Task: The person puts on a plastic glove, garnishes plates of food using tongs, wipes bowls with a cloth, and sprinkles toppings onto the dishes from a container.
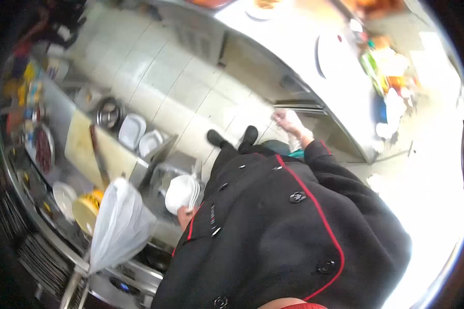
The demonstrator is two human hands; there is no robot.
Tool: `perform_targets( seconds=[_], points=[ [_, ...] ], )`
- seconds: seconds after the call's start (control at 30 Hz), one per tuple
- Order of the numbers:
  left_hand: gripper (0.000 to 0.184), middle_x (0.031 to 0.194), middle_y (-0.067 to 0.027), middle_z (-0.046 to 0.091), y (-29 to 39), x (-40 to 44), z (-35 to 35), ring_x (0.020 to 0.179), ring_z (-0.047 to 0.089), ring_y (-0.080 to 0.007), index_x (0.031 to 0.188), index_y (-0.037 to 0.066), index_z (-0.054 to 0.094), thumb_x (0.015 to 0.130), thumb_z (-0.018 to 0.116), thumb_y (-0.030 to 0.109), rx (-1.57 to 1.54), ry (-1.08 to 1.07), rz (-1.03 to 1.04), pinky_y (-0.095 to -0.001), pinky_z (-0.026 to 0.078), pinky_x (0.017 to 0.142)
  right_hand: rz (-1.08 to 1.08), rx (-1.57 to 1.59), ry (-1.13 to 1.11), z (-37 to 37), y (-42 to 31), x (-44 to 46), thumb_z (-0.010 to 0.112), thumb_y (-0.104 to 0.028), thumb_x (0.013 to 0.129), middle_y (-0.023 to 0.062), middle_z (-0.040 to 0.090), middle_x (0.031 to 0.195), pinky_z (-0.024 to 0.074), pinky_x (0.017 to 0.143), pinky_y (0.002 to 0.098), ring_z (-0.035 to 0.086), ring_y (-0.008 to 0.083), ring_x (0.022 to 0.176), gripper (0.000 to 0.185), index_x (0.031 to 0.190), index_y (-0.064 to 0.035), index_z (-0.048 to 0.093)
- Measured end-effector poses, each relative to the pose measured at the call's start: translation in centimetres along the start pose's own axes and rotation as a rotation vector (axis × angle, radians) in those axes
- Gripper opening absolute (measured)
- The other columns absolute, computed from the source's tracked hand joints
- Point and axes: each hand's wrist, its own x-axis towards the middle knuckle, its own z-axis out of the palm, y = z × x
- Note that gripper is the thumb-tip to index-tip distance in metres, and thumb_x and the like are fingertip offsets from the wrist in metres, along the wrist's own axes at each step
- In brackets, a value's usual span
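Note:
My left hand (pixel 183 217) grips the edge of a small stack of white bowls (pixel 182 193) at my left side, beside the counter. The bowls sit one inside another; most of my fingers are hidden behind them and my sleeve. On the right, my right hand (pixel 288 122) wears a clear plastic glove. Its fingers look curled in, and I see nothing in them, though the image is soft. That hand is in front of the white counter's open lower shelf. A bit of teal material (pixel 297 153) shows below its wrist.
Left of me, a knife (pixel 99 154) lies on a cutting board (pixel 80 139). White dishes (pixel 132 130) and a round metal container (pixel 109 113) are nearby. A white plastic bag (pixel 119 221) hangs near a yellow tub (pixel 87 210). A white counter (pixel 294 46) runs along the right; tiled floor (pixel 178 85) lies between.

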Motion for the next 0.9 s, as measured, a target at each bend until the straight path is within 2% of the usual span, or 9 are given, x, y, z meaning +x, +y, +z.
perform_targets(
  seconds=[0.17, 0.37, 0.47, 0.53, 0.57, 0.63, 0.7, 0.77, 0.9],
  points=[
    [0.025, 0.081, -0.0135, 0.056, 4.2, 7.6, -0.2, 0.072, 0.055, -0.0262, 0.089, -0.003, 0.054, 0.071, 0.067, 0.009, -0.103, -0.387, -0.086, -0.0362, 0.044, 0.068, 0.131, 0.128, 0.067, -0.6, 4.4, -3.4, 0.056, -0.033, 0.084, 0.0161, 0.066, 0.081, 0.0500, 0.070, 0.0371, 0.065, 0.0286, 0.075, 0.031, 0.090, -0.0040, 0.067],
    [0.035, 0.095, -0.0131, 0.062, 14.9, 19.7, 2.5, 0.086, 0.060, -0.0229, 0.106, -0.008, 0.055, 0.074, 0.056, 0.002, -0.134, -0.699, 0.025, -0.0324, 0.046, 0.080, 0.041, 0.105, 0.244, -4.7, 8.1, -7.8, 0.054, -0.036, 0.086, 0.0173, 0.063, 0.079, 0.0485, 0.072, 0.0412, 0.062, 0.0345, 0.078, 0.034, 0.086, -0.0034, 0.064],
    [0.044, 0.103, -0.0140, 0.059, 21.9, 25.2, 6.3, 0.093, 0.059, -0.0259, 0.115, -0.009, 0.049, 0.071, 0.054, -0.002, -0.669, -0.646, -0.454, -0.0348, 0.047, 0.080, 0.120, 0.031, 0.548, -7.7, 11.1, -12.3, 0.058, -0.029, 0.084, 0.0153, 0.064, 0.086, 0.0487, 0.077, 0.0417, 0.061, 0.0341, 0.085, 0.025, 0.089, -0.0057, 0.064],
    [0.049, 0.106, -0.0141, 0.057, 28.7, 27.6, 9.4, 0.094, 0.059, -0.0270, 0.118, -0.009, 0.047, 0.070, 0.053, -0.004, -0.890, -0.684, -0.538, -0.0361, 0.048, 0.081, 0.175, -0.080, 0.986, -9.6, 13.3, -16.3, 0.060, -0.024, 0.083, 0.0138, 0.063, 0.092, 0.0485, 0.079, 0.0425, 0.059, 0.0337, 0.090, 0.019, 0.092, -0.0078, 0.064],
    [0.050, 0.106, -0.0139, 0.057, 33.2, 28.2, 11.1, 0.093, 0.059, -0.0271, 0.119, -0.008, 0.046, 0.070, 0.053, -0.005, -0.945, -0.744, -0.453, -0.0365, 0.048, 0.081, 0.205, -0.146, 1.198, -10.6, 14.3, -18.6, 0.061, -0.022, 0.083, 0.0130, 0.062, 0.095, 0.0484, 0.081, 0.0430, 0.058, 0.0335, 0.093, 0.017, 0.094, -0.0088, 0.063],
    [0.055, 0.108, -0.0136, 0.056, 40.6, 28.9, 15.3, 0.095, 0.058, -0.0256, 0.123, -0.005, 0.043, 0.069, 0.052, -0.006, -0.843, -0.783, -0.340, -0.0372, 0.048, 0.082, 0.488, -0.278, 1.498, -14.1, 14.6, -24.7, 0.064, -0.018, 0.081, 0.0133, 0.060, 0.101, 0.0463, 0.085, 0.0445, 0.055, 0.0340, 0.099, 0.023, 0.101, -0.0085, 0.061],
    [0.059, 0.113, -0.0144, 0.054, 47.8, 29.0, 20.5, 0.101, 0.056, -0.0261, 0.126, -0.003, 0.039, 0.069, 0.050, -0.007, -0.882, -0.992, -0.197, -0.0381, 0.048, 0.085, 0.702, -0.635, 1.779, -17.4, 15.2, -31.6, 0.069, -0.022, 0.076, 0.0181, 0.056, 0.107, 0.0424, 0.091, 0.0448, 0.053, 0.0363, 0.102, 0.044, 0.114, -0.0040, 0.054],
    [0.061, 0.117, -0.0153, 0.053, 53.7, 29.1, 25.7, 0.109, 0.054, -0.0281, 0.128, -0.003, 0.037, 0.067, 0.049, -0.007, -0.863, -1.270, -0.130, -0.0385, 0.048, 0.088, 0.902, -0.470, 2.224, -18.1, 17.2, -37.1, 0.074, -0.027, 0.071, 0.0227, 0.049, 0.117, 0.0379, 0.097, 0.0449, 0.048, 0.0382, 0.109, 0.066, 0.124, -0.0011, 0.045],
    [0.065, 0.120, -0.0164, 0.051, 61.5, 27.9, 35.5, 0.110, 0.054, -0.0307, 0.129, -0.004, 0.036, 0.066, 0.049, -0.007, -0.842, -1.523, -0.158, -0.0393, 0.048, 0.090, 1.281, -0.458, 2.243, -19.1, 17.6, -45.7, 0.077, -0.031, 0.068, 0.0245, 0.040, 0.125, 0.0373, 0.098, 0.0444, 0.042, 0.0387, 0.116, 0.077, 0.129, -0.0013, 0.039]
  ],
)
